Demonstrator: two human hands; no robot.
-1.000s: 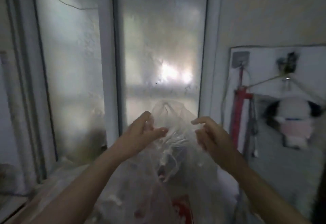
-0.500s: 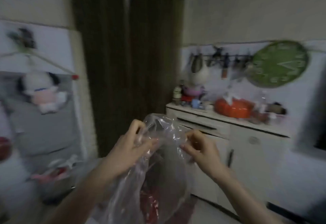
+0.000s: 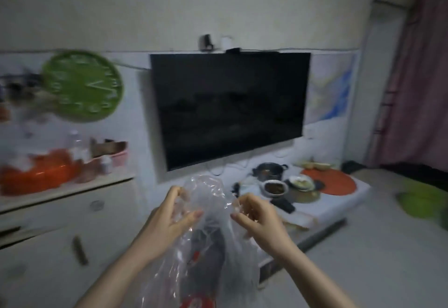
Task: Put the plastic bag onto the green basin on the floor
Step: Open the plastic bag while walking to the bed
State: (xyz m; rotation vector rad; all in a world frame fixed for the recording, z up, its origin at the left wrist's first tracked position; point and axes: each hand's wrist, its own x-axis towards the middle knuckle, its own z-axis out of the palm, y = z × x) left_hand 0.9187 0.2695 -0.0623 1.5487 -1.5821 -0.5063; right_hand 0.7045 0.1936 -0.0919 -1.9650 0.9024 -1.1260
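Both hands hold a clear plastic bag up in front of the dark television.

The left hand [image 3: 173, 213] and right hand [image 3: 257, 213] each pinch the bag's [image 3: 213, 247] top edge between thumb and fingers, spreading its mouth between them while the rest hangs down below the wrists. Something green [image 3: 421, 201], blurred, sits low on the floor well off to the right of the right hand; I cannot tell whether it is the basin. Beyond the right hand, a low table [image 3: 344, 201] carries a pot [image 3: 269, 170] and bowls.
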